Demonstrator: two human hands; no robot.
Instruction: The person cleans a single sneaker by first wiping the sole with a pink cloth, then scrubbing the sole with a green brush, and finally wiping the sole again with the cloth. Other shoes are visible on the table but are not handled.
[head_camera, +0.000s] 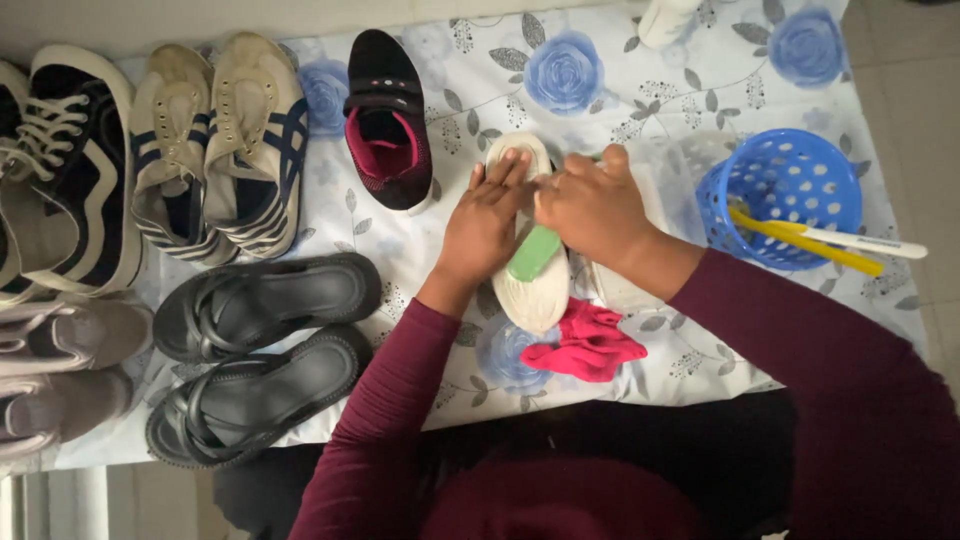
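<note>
Pink cloth (585, 347) at 6 o'clock of white shoe (528, 262); left hand (485, 222) flat, fingers together; right hand (590, 205) grips green brush (533, 254).

No packages, labels, signs or screens in view

A home floor: worn shoes (215, 140) and sandals (262, 350) lined on a flowered cloth (620, 70) over tiles.

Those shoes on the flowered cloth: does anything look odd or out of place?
The black shoe with pink lining stands alone, with no mate visible beside it, while the cream sneakers and black sandals lie in pairs. A pink cloth lies crumpled near the white shoe.
</note>
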